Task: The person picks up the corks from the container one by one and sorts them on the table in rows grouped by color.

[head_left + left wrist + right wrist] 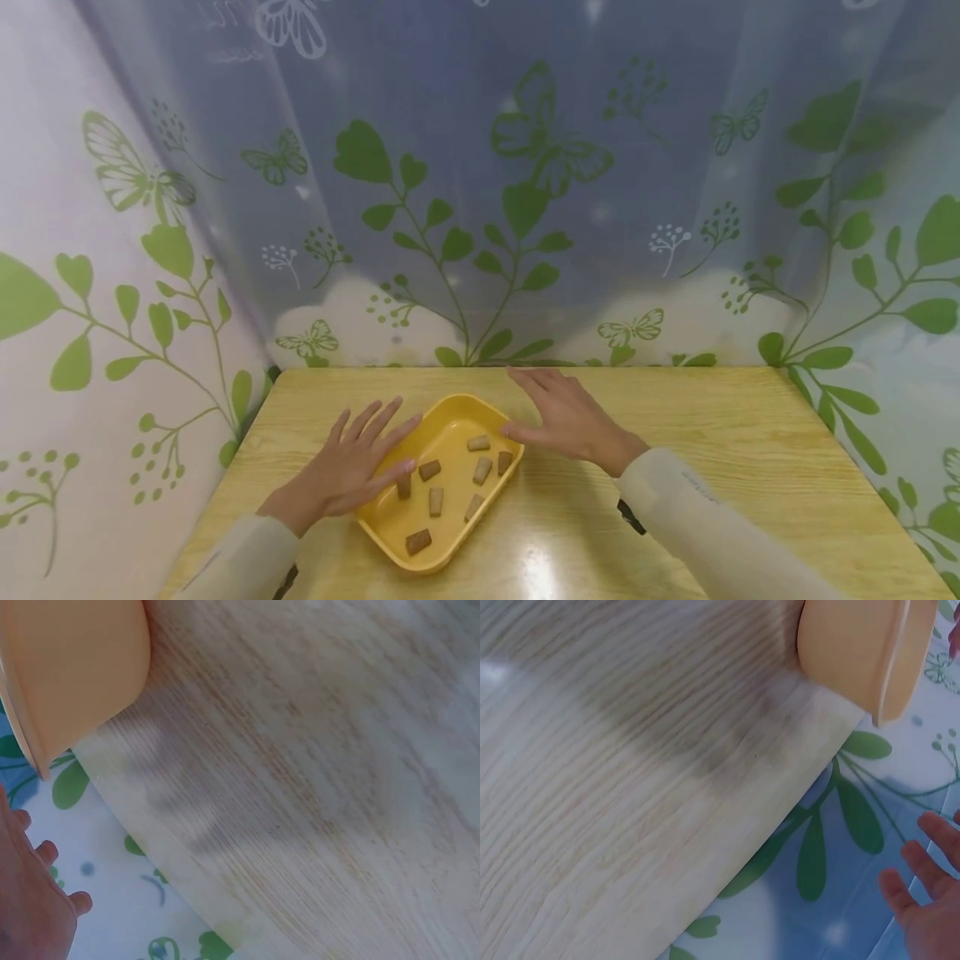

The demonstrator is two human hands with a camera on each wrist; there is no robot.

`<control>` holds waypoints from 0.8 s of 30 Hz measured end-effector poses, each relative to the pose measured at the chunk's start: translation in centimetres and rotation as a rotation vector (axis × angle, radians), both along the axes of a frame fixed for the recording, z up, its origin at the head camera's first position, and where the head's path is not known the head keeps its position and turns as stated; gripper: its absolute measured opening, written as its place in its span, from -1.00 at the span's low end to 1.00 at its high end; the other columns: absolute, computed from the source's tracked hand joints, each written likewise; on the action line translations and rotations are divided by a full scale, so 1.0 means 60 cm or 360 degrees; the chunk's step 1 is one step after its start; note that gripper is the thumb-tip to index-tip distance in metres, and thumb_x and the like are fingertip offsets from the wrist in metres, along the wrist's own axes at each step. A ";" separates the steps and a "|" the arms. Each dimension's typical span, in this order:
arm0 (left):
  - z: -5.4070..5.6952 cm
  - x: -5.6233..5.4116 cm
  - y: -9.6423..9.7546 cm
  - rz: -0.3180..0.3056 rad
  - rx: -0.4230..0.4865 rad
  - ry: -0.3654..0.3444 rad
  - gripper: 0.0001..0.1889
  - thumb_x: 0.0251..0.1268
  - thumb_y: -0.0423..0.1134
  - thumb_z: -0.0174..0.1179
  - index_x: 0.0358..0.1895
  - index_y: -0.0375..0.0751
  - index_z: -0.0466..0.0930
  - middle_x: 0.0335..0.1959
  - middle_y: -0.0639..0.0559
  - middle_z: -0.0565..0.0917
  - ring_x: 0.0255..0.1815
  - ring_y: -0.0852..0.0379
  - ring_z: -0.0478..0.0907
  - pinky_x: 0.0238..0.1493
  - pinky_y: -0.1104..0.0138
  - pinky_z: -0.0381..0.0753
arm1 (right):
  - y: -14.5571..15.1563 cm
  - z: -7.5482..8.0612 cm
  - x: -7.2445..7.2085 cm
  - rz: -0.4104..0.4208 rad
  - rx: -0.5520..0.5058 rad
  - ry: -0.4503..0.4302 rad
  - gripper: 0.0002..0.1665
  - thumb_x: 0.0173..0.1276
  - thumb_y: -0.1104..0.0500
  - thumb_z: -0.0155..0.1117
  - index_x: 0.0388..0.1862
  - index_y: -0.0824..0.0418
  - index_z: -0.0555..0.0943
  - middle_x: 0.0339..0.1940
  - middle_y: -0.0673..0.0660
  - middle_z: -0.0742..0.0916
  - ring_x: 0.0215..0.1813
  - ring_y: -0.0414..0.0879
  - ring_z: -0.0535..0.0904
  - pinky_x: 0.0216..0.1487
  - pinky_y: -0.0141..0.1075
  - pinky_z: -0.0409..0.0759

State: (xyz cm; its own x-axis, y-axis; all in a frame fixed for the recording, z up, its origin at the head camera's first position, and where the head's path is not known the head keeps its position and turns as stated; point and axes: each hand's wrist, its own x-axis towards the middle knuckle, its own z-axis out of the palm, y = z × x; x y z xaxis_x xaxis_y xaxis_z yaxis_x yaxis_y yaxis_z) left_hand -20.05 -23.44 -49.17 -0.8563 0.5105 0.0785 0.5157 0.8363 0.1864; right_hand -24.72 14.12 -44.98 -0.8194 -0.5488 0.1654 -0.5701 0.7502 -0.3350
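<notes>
A yellow plastic tray (pixel 408 560) sits at an angle on the table, with several small tapered blocks scattered inside. Some are light tan, like one block (pixel 437 502) near the middle; others are dark brown, like the block (pixel 418 542) at the near end. My left hand (pixel 348 475) is spread over the tray's left side, its thumb reaching across the rim. On the other side my right hand (pixel 570 417) is held with fingers extended, thumb tip close to the right rim. Neither hand grips anything. Both wrist views show the tray's outer wall (pixel 82 660) and extended fingers.
The pale wood-grain table (pixel 675 492) spreads around the tray. Behind it hangs a blue and white curtain (pixel 450 125) printed with green leaves and butterflies, with similar cloth along both sides. Light glares off the table near the front.
</notes>
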 end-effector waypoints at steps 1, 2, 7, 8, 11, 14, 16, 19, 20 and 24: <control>0.000 0.002 -0.001 -0.0005 0.0001 0.0000 -0.30 0.74 0.29 -0.08 0.79 0.25 0.13 0.84 -0.10 0.03 0.80 -0.37 0.05 0.66 -0.54 -0.05 | -0.004 -0.001 0.001 0.0011 -0.0003 -0.0011 0.12 0.50 -0.49 0.27 0.78 0.11 0.26 0.63 0.27 0.54 0.62 0.32 0.45 0.60 0.39 0.39; 0.000 0.004 -0.001 -0.0011 0.0006 -0.0001 -0.30 0.74 0.29 -0.07 0.79 0.25 0.13 0.84 -0.10 0.03 0.80 -0.37 0.05 0.66 -0.54 -0.04 | -0.007 -0.003 0.003 0.0022 -0.0009 -0.0019 0.11 0.50 -0.47 0.29 0.77 0.12 0.28 0.62 0.27 0.55 0.61 0.31 0.46 0.60 0.38 0.40; -0.002 0.014 -0.005 -0.0039 0.0041 -0.0025 -0.30 0.75 0.28 -0.07 0.79 0.26 0.12 0.85 -0.08 0.00 0.80 -0.38 0.04 0.66 -0.54 -0.02 | -0.025 -0.007 0.012 0.0056 -0.0085 -0.0064 0.04 0.46 -0.38 0.43 0.71 0.12 0.40 0.56 0.25 0.60 0.56 0.25 0.51 0.57 0.28 0.50; -0.002 0.016 -0.006 -0.0046 0.0047 -0.0025 -0.30 0.75 0.28 -0.06 0.79 0.25 0.13 0.85 -0.08 0.00 0.80 -0.39 0.04 0.66 -0.54 -0.02 | -0.028 -0.009 0.014 0.0062 -0.0103 -0.0072 0.02 0.46 -0.36 0.45 0.70 0.11 0.42 0.55 0.24 0.61 0.55 0.24 0.52 0.55 0.26 0.53; -0.003 0.021 -0.009 -0.0063 0.0049 -0.0027 -0.29 0.74 0.28 -0.05 0.79 0.23 0.13 0.85 -0.08 0.00 0.80 -0.38 0.03 0.67 -0.52 -0.02 | -0.038 -0.014 0.019 0.0072 -0.0125 -0.0096 -0.02 0.46 -0.36 0.45 0.66 0.10 0.47 0.51 0.21 0.64 0.50 0.18 0.55 0.50 0.20 0.59; -0.004 0.027 -0.011 -0.0080 0.0041 -0.0029 -0.28 0.73 0.29 -0.04 0.79 0.23 0.14 0.85 -0.07 -0.01 0.81 -0.37 0.02 0.68 -0.49 -0.02 | -0.045 -0.020 0.025 0.0097 -0.0128 -0.0108 -0.06 0.46 -0.34 0.46 0.63 0.11 0.51 0.46 0.18 0.67 0.45 0.14 0.59 0.47 0.15 0.63; -0.005 0.030 -0.013 -0.0087 0.0036 -0.0027 -0.28 0.72 0.30 -0.03 0.79 0.23 0.14 0.85 -0.05 -0.01 0.81 -0.36 0.02 0.70 -0.47 -0.01 | -0.050 -0.024 0.027 0.0119 -0.0130 -0.0110 -0.08 0.45 -0.31 0.49 0.61 0.13 0.53 0.42 0.16 0.70 0.41 0.12 0.62 0.45 0.12 0.66; -0.006 0.037 -0.015 -0.0095 0.0031 -0.0019 -0.28 0.72 0.30 -0.02 0.79 0.23 0.15 0.85 -0.05 -0.01 0.81 -0.35 0.04 0.71 -0.45 0.01 | -0.056 -0.030 0.031 0.0130 -0.0148 -0.0144 -0.10 0.44 -0.28 0.52 0.58 0.16 0.55 0.39 0.17 0.72 0.38 0.12 0.66 0.42 0.09 0.69; -0.006 0.039 -0.016 -0.0098 0.0034 -0.0021 -0.28 0.72 0.30 -0.02 0.78 0.22 0.15 0.85 -0.05 0.00 0.81 -0.35 0.04 0.71 -0.45 0.01 | -0.058 -0.032 0.032 0.0132 -0.0156 -0.0160 -0.11 0.45 -0.27 0.52 0.57 0.16 0.56 0.39 0.17 0.72 0.38 0.12 0.67 0.41 0.08 0.70; -0.007 0.045 -0.017 -0.0108 0.0048 -0.0059 -0.28 0.72 0.29 -0.01 0.79 0.22 0.15 0.85 -0.06 -0.01 0.81 -0.37 0.03 0.72 -0.43 -0.01 | -0.064 -0.041 0.034 0.0132 -0.0169 -0.0233 -0.13 0.47 -0.26 0.51 0.58 0.16 0.55 0.39 0.17 0.74 0.41 0.14 0.67 0.44 0.09 0.69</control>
State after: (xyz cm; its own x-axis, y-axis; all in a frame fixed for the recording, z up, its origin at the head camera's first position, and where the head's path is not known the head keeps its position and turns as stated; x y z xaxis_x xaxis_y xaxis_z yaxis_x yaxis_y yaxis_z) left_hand -17.33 -24.48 -49.56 -0.8223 0.5655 0.0637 0.5634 0.7932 0.2312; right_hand -22.70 10.29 -47.45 -0.7917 -0.6012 0.1084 -0.5679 0.6589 -0.4933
